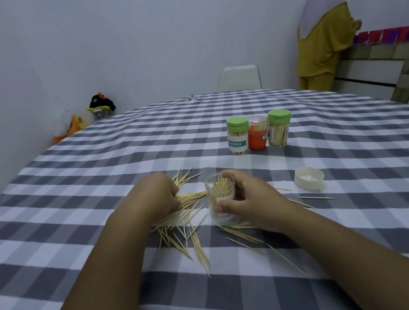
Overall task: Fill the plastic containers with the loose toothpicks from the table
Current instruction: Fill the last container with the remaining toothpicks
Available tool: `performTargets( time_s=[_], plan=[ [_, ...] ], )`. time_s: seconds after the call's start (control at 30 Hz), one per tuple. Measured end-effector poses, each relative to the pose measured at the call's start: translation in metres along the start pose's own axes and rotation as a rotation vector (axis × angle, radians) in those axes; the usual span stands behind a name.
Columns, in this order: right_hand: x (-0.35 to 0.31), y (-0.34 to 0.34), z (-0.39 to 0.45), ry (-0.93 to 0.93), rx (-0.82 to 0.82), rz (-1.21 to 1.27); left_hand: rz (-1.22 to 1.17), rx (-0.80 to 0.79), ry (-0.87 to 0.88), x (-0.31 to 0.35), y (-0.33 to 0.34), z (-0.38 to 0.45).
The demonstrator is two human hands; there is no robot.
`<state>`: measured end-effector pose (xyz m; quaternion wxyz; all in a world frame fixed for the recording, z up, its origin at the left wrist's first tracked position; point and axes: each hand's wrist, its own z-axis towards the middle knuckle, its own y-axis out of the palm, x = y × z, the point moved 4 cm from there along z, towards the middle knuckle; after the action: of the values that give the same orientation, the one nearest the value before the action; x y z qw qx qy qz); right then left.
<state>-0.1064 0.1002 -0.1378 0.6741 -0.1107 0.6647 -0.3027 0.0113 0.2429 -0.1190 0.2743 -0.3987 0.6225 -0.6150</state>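
Loose toothpicks (180,223) lie scattered on the checked tablecloth (101,191) in front of me. My left hand (162,197) has its fingers curled around a bundle of them at the pile's top. My right hand (251,200) grips an open clear plastic container (220,193), upright and partly filled with toothpicks. Its white lid (309,178) lies upside down to the right. Further back stand two green-lidded containers (238,136) (279,128) full of toothpicks, with an orange container (257,134) between them.
More single toothpicks (316,197) lie right of the container and toward me. A white chair (239,78) stands at the table's far edge. A person in a yellow garment (322,41) stands at a counter at the back right. Bags sit on the floor at the back left.
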Motion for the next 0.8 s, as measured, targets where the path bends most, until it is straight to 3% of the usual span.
performTargets(
  time_s=[0.17, 0.3, 0.47, 0.53, 0.63, 0.73, 0.8],
  plan=[
    [-0.001, 0.0, -0.001, 0.003, -0.006, -0.027, 0.184, -0.018, -0.009, 0.011, 0.002, 0.007],
    [-0.002, -0.001, 0.0, -0.003, 0.007, -0.034, 0.191, 0.169, 0.046, 0.02, 0.008, 0.008],
    [0.002, -0.001, 0.001, 0.005, 0.009, -0.038, 0.149, 0.005, -0.033, 0.029, 0.003, 0.012],
    [0.002, -0.001, 0.001, 0.006, 0.003, -0.036, 0.079, 0.037, -0.024, 0.03, -0.001, 0.01],
    [0.001, -0.002, 0.001, 0.004, 0.009, -0.05, -0.166, 0.223, 0.033, 0.026, -0.003, 0.004],
    [0.002, -0.002, -0.001, 0.008, 0.018, -0.063, -0.681, 0.465, 0.087, 0.02, -0.004, -0.002],
    [0.001, -0.003, -0.001, 0.008, 0.019, -0.076, -0.998, 0.513, 0.129, 0.018, -0.005, -0.002]
  ],
)
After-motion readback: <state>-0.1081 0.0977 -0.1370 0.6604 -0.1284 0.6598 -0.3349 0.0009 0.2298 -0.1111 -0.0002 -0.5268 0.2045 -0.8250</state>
